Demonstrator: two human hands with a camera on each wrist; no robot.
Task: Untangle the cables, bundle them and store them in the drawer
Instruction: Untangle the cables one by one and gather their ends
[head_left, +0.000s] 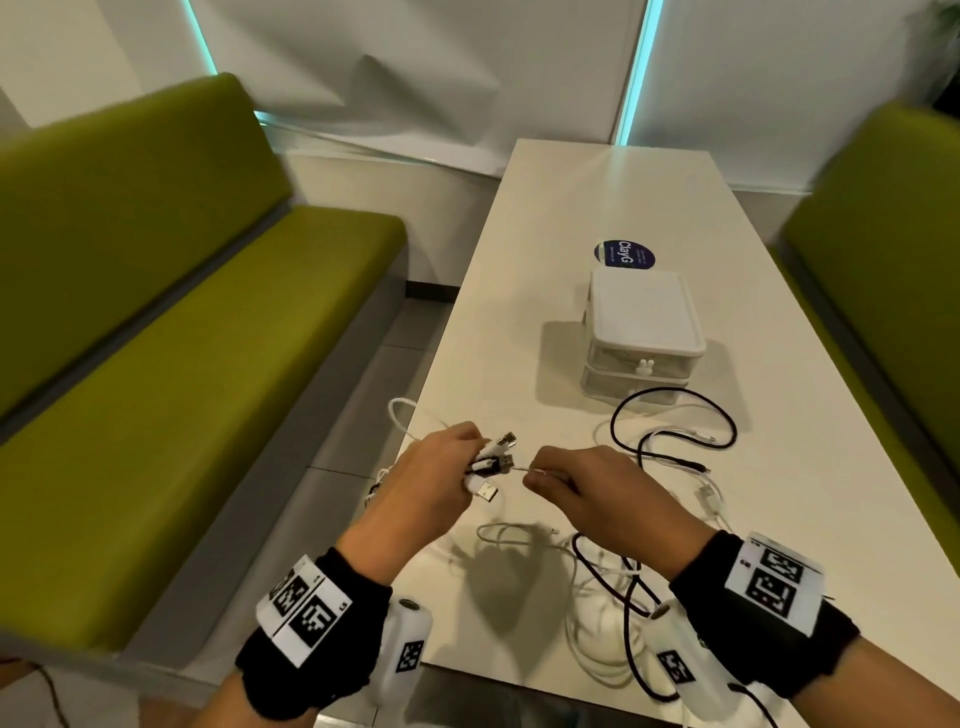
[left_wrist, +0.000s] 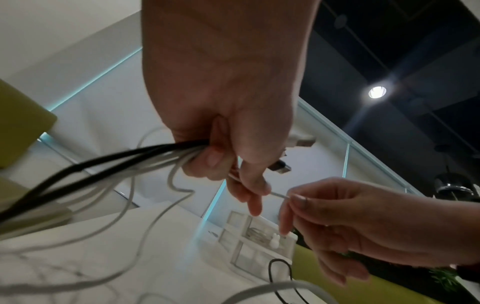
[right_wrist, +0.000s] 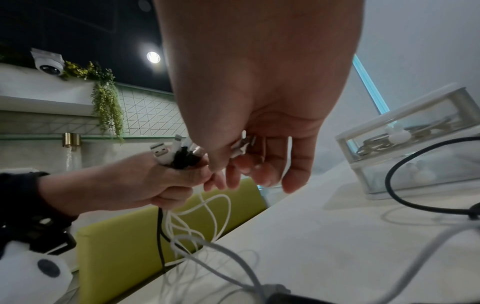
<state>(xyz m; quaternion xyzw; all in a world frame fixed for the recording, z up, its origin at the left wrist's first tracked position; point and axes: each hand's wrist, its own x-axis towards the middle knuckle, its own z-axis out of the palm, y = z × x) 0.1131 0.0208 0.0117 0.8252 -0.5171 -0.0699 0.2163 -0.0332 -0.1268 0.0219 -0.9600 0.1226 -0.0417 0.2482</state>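
Note:
My left hand (head_left: 441, 467) grips a bunch of black and white cable ends (head_left: 493, 460), their USB plugs sticking out toward the right; the same cable ends (right_wrist: 179, 154) show in the right wrist view and as a bundle of cords (left_wrist: 155, 156) in the left wrist view. My right hand (head_left: 561, 478) pinches a thin white cable (head_left: 524, 469) stretched between both hands, seen as a taut white cable (left_wrist: 279, 195) from below. Loose black and white cables (head_left: 670, 447) sprawl over the white table (head_left: 779, 519). The small white drawer box (head_left: 644, 338) stands behind them, both drawers closed.
A round blue sticker (head_left: 623, 253) lies on the table beyond the drawer box. Green benches (head_left: 182, 312) flank the table on both sides. More tangled cable (head_left: 608, 623) lies by the near table edge between my wrists.

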